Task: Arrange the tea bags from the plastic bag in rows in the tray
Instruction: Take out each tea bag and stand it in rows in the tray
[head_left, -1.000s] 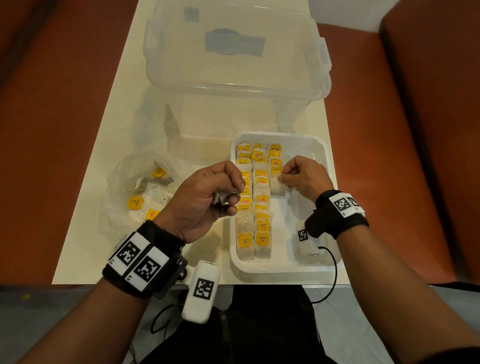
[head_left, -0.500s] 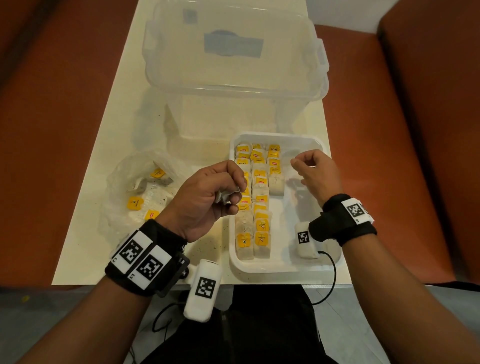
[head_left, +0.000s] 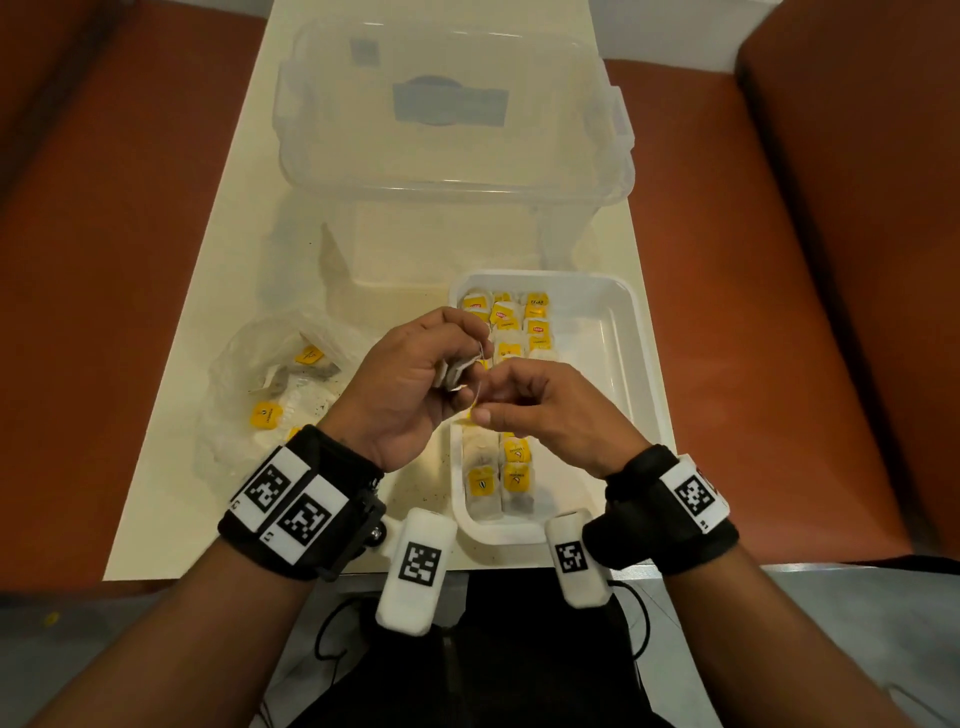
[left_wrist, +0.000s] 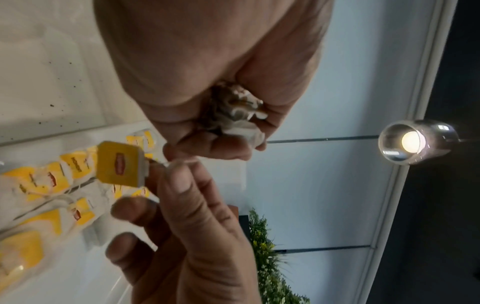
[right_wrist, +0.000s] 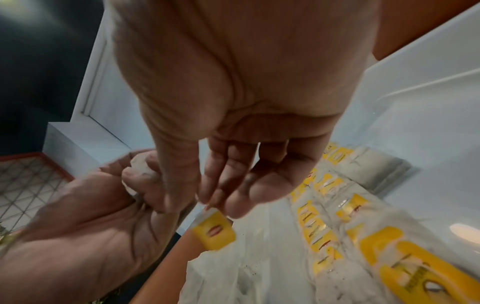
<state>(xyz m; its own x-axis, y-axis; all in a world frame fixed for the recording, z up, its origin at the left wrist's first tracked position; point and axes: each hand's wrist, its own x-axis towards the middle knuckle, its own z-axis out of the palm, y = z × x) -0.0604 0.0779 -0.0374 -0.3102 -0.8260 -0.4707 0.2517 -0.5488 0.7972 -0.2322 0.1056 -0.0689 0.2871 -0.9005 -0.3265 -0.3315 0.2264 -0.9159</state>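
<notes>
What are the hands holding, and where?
Left hand grips tea bags in its fist; right hand pinches one bag's string just above its yellow tag.

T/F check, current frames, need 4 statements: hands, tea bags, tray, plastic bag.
1. The left hand grips a bunch of white paper tea bags. True.
2. The right hand rests flat on the cream table. False: it is raised over the white plastic tray, its fingers pinching the string by a yellow paper tag.
3. The crinkled clear plastic bag is empty. False: yellow-tagged tea bags remain inside.
4. The tray holds tea bags in rows. True.
</notes>
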